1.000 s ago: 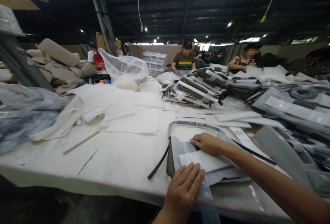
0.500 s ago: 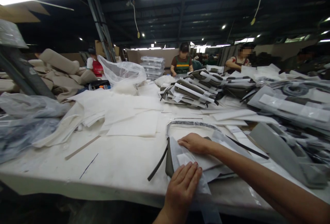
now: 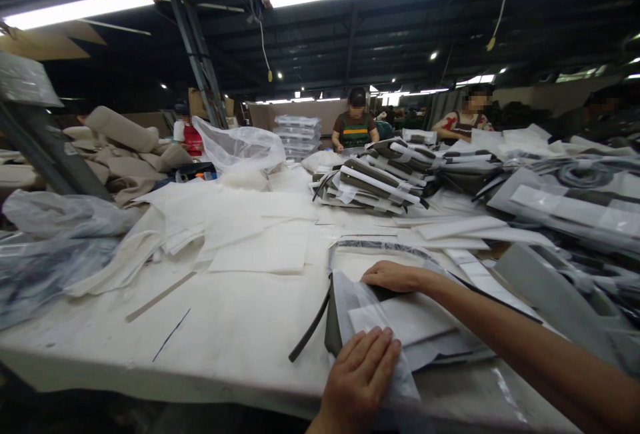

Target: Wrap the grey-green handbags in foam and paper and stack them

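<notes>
We have a dark green bag (image 3: 333, 329) lying flat at the near edge of the white table (image 3: 235, 327), right in front of us and a bit to the right. Its long way looks to run from left to right, and its loop handle (image 3: 379, 245) lies on the far side, away from us.

Our left hand (image 3: 361, 369) is on the near side. Its fingers are straight and close together, flat on a thin see-through strip (image 3: 407, 391). Its thumb is hidden, so we can't tell if it pinches anything.

Our right hand (image 3: 393, 277) reaches over from the right and is nearer the handle. Its fingers bend down by a thin white sheet (image 3: 345, 294); we can't tell if they grip it.

Our two hands are apart. Between them, on top of the bag, is a white pad (image 3: 413, 317). A dark strap (image 3: 311, 326) sticks out on the left.
</notes>
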`<state>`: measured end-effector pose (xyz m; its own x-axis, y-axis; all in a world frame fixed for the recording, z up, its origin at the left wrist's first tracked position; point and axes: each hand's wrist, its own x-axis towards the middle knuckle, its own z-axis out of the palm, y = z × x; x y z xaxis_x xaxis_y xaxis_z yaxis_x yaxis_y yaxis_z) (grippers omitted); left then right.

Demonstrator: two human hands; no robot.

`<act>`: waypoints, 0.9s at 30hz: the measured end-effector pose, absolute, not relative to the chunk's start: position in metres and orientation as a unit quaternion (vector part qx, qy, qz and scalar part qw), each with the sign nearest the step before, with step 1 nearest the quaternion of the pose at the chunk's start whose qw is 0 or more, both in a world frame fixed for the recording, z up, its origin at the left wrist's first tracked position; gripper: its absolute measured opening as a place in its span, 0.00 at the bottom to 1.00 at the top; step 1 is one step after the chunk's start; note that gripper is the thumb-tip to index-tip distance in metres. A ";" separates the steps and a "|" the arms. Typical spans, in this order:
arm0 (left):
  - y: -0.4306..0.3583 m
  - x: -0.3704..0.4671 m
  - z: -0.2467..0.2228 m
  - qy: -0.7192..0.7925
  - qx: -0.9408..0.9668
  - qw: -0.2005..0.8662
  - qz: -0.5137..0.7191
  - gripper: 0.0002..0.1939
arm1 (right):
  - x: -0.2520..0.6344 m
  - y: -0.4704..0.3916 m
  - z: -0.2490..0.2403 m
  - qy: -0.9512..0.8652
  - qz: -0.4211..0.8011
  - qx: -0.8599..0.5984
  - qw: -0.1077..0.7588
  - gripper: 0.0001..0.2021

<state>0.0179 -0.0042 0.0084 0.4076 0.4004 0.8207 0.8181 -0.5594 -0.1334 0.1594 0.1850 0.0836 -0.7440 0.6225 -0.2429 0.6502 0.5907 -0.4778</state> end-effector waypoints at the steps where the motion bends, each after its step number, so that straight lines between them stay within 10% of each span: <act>1: -0.004 0.018 0.009 -0.381 -0.795 0.270 -0.387 0.19 | 0.155 0.183 0.084 0.896 -0.274 0.349 0.029 0.22; 20: -0.008 0.020 0.005 -0.410 -0.811 0.182 -0.375 0.20 | 0.254 0.040 0.060 0.908 -0.084 0.277 -0.302 0.20; 27: -0.010 0.019 0.008 -0.414 -0.825 0.153 -0.354 0.21 | 0.279 -0.022 -0.010 0.956 0.054 0.205 -0.201 0.28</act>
